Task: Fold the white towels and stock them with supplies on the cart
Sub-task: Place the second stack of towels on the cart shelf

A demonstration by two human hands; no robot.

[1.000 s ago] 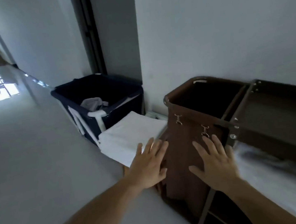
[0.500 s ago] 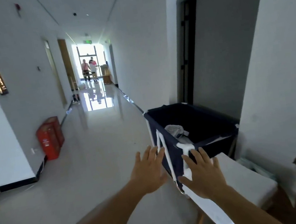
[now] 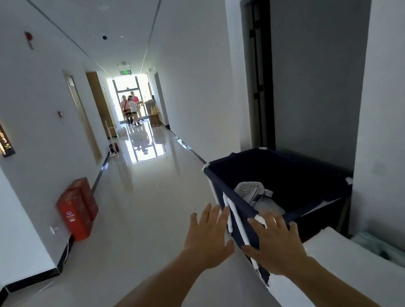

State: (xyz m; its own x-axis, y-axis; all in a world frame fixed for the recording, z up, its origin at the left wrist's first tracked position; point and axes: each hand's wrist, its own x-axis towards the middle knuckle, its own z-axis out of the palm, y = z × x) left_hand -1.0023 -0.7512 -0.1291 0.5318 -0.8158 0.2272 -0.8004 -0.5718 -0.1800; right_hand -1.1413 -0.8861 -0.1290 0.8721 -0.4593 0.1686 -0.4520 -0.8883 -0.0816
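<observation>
Your left hand (image 3: 209,240) and right hand (image 3: 275,244) are both spread and empty, the left just left of the bin (image 3: 309,172), the right at its near corner. The towels (image 3: 366,268) (folded, stacked) lie just this side of the bin, nearer your right hand.

Two flat hands reach out, the left hand (image 3: 211,237) and the right hand (image 3: 275,243), near a dark blue bin (image 3: 303,186). White towels (image 3: 366,273) lie stacked near right. A red box (image 3: 75,214) stands far left.
</observation>
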